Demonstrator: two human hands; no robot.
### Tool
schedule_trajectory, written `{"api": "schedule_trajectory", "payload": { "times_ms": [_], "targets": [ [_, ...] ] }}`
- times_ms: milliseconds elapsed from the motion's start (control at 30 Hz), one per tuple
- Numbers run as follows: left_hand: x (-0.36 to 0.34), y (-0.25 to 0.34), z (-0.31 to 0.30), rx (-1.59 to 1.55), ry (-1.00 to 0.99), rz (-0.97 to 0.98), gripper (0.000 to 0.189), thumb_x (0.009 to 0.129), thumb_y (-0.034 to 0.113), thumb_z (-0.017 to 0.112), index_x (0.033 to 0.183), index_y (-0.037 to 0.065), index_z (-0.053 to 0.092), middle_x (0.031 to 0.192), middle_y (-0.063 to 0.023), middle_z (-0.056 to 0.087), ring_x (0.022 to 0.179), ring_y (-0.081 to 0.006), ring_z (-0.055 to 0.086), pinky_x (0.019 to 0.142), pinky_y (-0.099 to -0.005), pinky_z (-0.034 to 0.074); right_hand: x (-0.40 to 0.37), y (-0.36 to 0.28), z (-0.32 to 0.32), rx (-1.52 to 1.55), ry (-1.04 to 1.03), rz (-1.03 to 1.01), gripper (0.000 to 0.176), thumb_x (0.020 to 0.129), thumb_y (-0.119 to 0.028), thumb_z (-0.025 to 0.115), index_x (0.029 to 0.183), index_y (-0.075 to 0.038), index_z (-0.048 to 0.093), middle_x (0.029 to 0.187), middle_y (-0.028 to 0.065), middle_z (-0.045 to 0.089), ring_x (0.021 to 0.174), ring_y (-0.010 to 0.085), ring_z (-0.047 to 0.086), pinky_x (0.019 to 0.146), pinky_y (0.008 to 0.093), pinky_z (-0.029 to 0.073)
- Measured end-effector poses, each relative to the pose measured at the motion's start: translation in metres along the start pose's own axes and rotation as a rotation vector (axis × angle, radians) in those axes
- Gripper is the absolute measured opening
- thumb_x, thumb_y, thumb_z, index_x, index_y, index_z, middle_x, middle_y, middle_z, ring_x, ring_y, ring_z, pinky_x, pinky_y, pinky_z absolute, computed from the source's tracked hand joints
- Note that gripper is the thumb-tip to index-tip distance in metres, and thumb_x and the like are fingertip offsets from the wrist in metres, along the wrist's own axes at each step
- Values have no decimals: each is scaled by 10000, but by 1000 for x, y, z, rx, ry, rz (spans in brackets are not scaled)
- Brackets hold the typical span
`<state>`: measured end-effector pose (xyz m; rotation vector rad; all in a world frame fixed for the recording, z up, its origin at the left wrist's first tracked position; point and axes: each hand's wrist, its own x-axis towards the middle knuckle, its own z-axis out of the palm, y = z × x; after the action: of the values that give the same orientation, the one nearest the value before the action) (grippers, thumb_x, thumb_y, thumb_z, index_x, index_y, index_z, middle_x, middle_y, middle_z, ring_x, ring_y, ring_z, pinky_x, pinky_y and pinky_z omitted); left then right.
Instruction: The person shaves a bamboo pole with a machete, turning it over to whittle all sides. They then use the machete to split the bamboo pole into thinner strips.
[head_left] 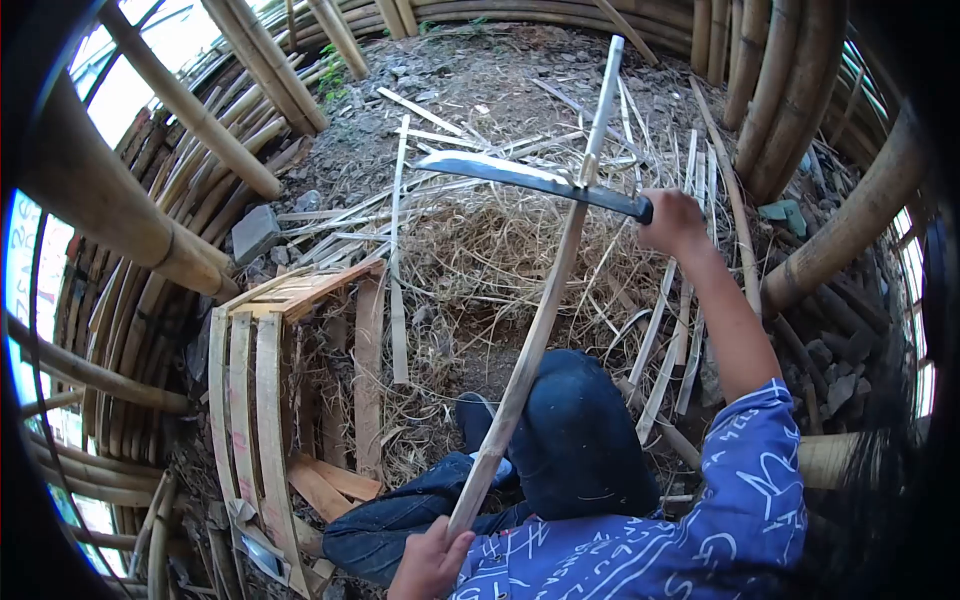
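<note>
A long, pale bamboo strip [545,320] slants from the bottom centre up to the top of the view. Its lower end is in my left hand [432,562], with the fingers closed round it. My right hand [672,222] grips the dark handle of a large knife [510,175]. The blade points left and lies across the upper part of the strip, touching it, where a small raised sliver shows. The middle of the strip passes beside my bent knee.
At the left stands a slatted wooden crate [268,400]. Thin strips and curled shavings [490,255] cover the ground ahead. Thick bamboo poles [180,255] rise on both sides. A grey block [256,235] lies behind the crate, and broken stones [840,385] are at the right.
</note>
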<state>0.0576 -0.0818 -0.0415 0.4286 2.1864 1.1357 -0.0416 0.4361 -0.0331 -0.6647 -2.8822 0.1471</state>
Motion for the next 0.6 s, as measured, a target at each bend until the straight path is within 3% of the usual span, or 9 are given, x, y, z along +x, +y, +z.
{"api": "schedule_trajectory", "payload": {
  "times_ms": [67,133,200,267,300,400,467,500,600],
  "targets": [
    [3,14,0,55,1,-20,196,938,195,580,1002,14,540,641,-226,540,582,-404,580,518,-407,426,6,-4,5,-104,210,-36,92,752,-130,663,837,-96,654,705,110,664,670,259,674,669,383,543],
    [6,17,-1,-75,-22,-52,191,937,189,580,999,13,540,630,-225,535,552,-396,558,514,-410,421,-4,-21,-10,-52,96,-64,95,725,-109,669,807,-81,629,704,120,673,679,265,688,674,413,548],
    [-3,5,9,-105,183,194,193,935,187,584,999,10,539,632,-229,536,556,-404,558,516,-415,419,-20,-30,-7,2,36,-131,106,706,-105,679,796,-84,628,686,110,670,653,264,684,657,395,549],
    [3,-29,13,-58,71,84,197,930,184,589,1005,9,539,650,-242,545,590,-422,571,531,-424,424,-42,-41,-3,47,181,-404,77,682,-73,671,682,-104,601,616,75,630,567,235,649,577,369,521],
    [0,-42,14,-346,80,-83,211,921,189,601,1006,6,539,685,-258,559,653,-451,582,556,-439,429,-47,-45,0,17,214,-485,72,653,-74,659,653,-119,603,576,65,615,558,238,647,558,368,512],
    [-14,-31,7,25,71,63,215,915,195,609,997,9,540,716,-271,568,700,-478,575,579,-459,427,-17,2,16,-14,175,-355,39,703,-87,640,713,-109,609,676,108,665,604,280,674,591,404,537],
    [-9,-18,0,11,32,44,214,912,196,612,995,12,539,718,-268,571,702,-482,572,584,-467,427,2,21,12,-37,191,-44,29,743,-116,622,720,-99,614,671,126,660,606,292,671,594,422,535],
    [-6,-13,-1,-10,7,17,214,910,196,614,993,15,537,720,-266,575,705,-487,570,589,-475,426,5,16,18,-77,307,-110,61,770,-142,616,737,-90,620,670,139,659,596,287,669,583,409,535],
    [2,-51,11,58,84,91,210,908,192,617,992,19,533,716,-268,565,708,-492,560,586,-470,428,-9,-13,17,83,69,-122,27,730,-81,631,714,-88,610,661,126,655,600,265,672,570,390,538]
  ]
}}
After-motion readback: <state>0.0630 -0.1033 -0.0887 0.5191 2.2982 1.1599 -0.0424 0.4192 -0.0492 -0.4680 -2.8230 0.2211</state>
